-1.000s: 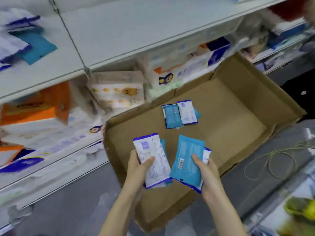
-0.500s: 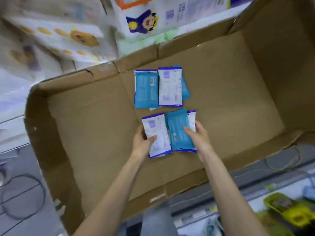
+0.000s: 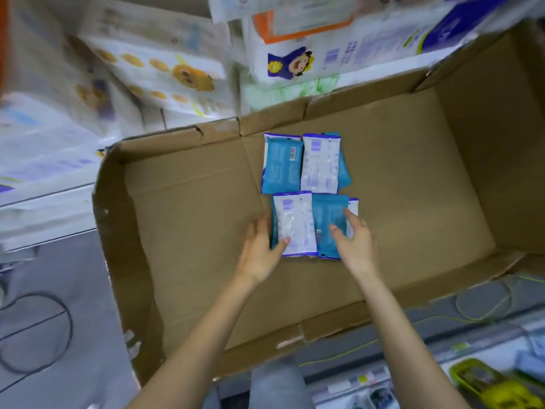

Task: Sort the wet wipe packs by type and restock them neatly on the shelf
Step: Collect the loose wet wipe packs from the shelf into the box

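Down on box [image 3: 191, 231] floor, L hand [image 3: 259, 249] pinches white pack [image 3: 296, 222] at edge, thumb on top; R hand [image 3: 355, 243] fingers spread, resting on teal pack [image 3: 326, 214], prob. no grip. Sorting step. Next: regroup by type.

L hand [image 3: 259, 249] grips white pack [image 3: 295, 219], R hand [image 3: 356, 243] touches teal pack [image 3: 327, 211], both in box [image 3: 191, 231]

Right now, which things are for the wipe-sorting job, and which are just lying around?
For the job: near packs, touched by left hand and right hand; far packs; cardboard box.
Just lying about: cartoon package; bear-print package; yellow container.
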